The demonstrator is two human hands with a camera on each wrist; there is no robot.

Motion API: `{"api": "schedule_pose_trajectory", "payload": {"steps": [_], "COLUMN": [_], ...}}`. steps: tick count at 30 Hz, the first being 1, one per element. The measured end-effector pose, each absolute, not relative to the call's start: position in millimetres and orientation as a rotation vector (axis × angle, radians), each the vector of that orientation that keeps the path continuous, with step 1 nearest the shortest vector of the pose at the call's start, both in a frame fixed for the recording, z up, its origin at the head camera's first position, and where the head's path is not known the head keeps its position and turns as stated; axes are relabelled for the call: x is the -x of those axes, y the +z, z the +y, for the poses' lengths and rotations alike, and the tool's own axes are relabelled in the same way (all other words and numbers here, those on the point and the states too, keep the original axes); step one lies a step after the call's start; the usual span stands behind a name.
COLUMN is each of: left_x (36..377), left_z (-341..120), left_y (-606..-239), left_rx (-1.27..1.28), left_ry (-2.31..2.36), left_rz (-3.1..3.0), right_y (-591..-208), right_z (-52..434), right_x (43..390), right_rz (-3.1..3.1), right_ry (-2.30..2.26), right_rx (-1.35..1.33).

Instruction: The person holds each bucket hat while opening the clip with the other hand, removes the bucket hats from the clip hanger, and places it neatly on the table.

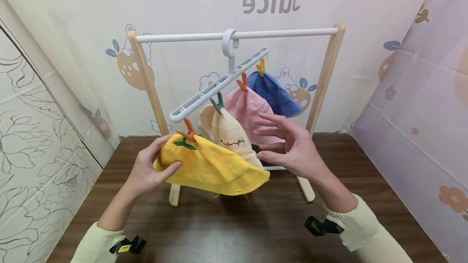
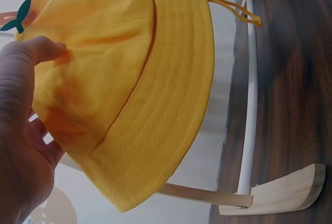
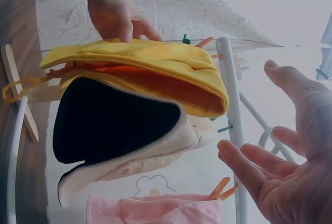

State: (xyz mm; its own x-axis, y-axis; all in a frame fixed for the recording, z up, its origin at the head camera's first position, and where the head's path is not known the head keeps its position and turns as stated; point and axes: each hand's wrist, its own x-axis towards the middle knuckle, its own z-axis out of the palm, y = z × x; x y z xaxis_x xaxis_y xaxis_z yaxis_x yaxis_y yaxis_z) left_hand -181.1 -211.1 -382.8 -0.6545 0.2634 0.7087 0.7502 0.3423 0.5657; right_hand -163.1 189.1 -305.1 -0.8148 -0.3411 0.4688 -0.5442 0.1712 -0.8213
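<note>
A yellow bucket hat (image 1: 215, 169) with a green leaf patch hangs by an orange clothespin (image 1: 187, 130) from the near end of a grey hanger (image 1: 219, 86). My left hand (image 1: 151, 169) grips its left side, thumb on the front and fingers behind. To the right, my right hand (image 1: 292, 145) is held apart from the hats with fingers spread and nothing in it. Behind the yellow hat hang a cream hat (image 1: 234, 135) on a green clothespin (image 1: 218, 102), a pink hat (image 1: 252, 111) on an orange clothespin (image 1: 242, 82) and a blue hat (image 1: 274, 92) on a yellow clothespin (image 1: 261, 67).
The hanger hooks over the white rail (image 1: 183, 37) of a rack with wooden legs (image 1: 325, 80), standing on a dark wooden table (image 1: 226, 230). A patterned curtain (image 1: 190, 3) backs the rack, and more printed cloth (image 1: 413, 104) covers the right side.
</note>
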Motion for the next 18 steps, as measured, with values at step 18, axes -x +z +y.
{"api": "schedule_pose_trajectory", "payload": {"steps": [18], "left_x": [183.9], "left_z": [-190.9], "left_y": [-387.2], "left_rx": [0.951], "left_ry": [-1.278], "left_rz": [-2.154], "right_y": [-302.2], "right_z": [190.9], "right_x": [163.3], "right_rz": [-2.238], "right_ry": [1.758], "right_rx": [-0.910]}}
